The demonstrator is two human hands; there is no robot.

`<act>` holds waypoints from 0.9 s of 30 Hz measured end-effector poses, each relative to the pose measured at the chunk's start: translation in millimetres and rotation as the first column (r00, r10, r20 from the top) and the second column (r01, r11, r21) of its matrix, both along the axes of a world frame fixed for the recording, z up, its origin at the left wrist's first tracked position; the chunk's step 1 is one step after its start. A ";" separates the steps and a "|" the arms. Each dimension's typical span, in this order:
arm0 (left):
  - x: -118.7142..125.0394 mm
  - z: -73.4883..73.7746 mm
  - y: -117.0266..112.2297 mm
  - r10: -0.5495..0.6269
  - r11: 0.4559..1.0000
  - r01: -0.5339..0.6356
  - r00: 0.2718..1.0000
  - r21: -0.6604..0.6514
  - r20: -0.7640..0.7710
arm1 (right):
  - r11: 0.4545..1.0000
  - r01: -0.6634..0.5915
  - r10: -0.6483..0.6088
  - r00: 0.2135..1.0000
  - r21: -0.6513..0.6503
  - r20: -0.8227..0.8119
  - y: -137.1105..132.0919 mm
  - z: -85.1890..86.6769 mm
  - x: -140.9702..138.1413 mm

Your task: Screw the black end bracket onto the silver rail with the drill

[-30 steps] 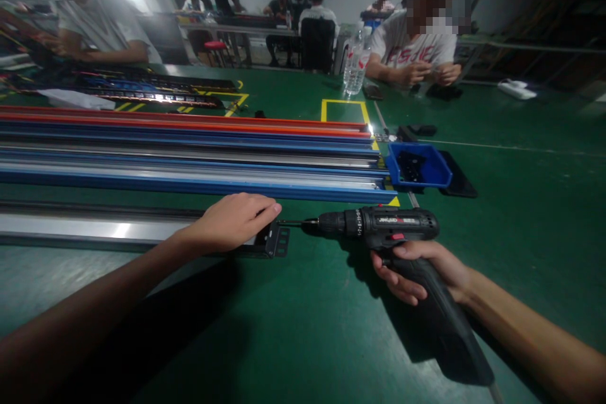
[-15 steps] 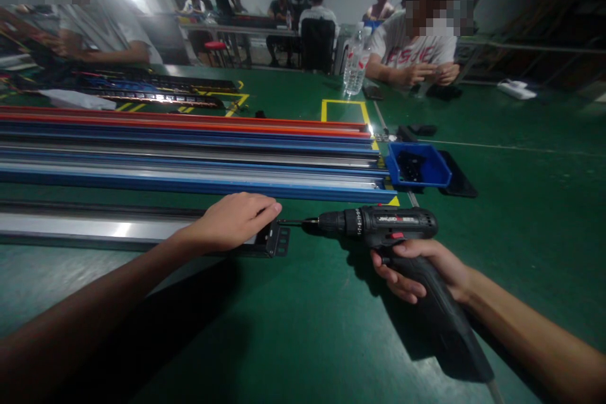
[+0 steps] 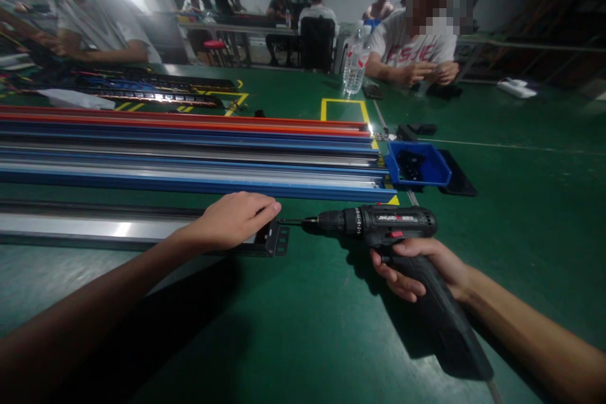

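Observation:
My right hand [image 3: 411,271] is wrapped round the grip of a black corded power screwdriver [image 3: 398,222], which points left. Its long bit [image 3: 298,222] reaches the black end cap [image 3: 269,241] of a metal profile; the exact contact point is too small to make out. A slotted bracket [image 3: 283,241] sticks out from that end. My left hand [image 3: 237,221] lies over the end of the black-and-silver profile [image 3: 95,227], its fingers closed over the far edge and the thumb near the end cap.
Beyond lie long blue profiles [image 3: 237,183] and an orange one [image 3: 237,124]. A blue bin [image 3: 433,167] with small black parts stands at their right ends. Water bottles [image 3: 355,63] stand farther back. Two co-workers sit across the table; other people are behind.
My hands, the screwdriver and the profile hold nearly the same positions. The co-worker at the far left has shifted slightly.

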State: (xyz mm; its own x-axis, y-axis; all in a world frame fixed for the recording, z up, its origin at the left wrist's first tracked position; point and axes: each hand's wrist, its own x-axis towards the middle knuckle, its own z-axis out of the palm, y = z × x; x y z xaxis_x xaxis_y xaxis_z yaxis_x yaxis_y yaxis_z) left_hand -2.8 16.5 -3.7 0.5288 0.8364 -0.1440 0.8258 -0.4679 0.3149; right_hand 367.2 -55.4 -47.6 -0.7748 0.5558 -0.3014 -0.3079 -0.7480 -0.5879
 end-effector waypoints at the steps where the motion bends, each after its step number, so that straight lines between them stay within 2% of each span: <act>1: 0.2 0.4 -0.1 0.000 1.000 0.000 1.000 -0.003 -0.001 | 1.000 0.004 -0.004 1.000 0.001 0.001 0.0 0.2 0.0; 27: -0.7 1.0 -1.4 -0.002 1.000 0.002 1.000 -0.008 0.005 | 1.000 0.013 -0.012 1.000 -0.018 0.013 0.0 0.7 -0.8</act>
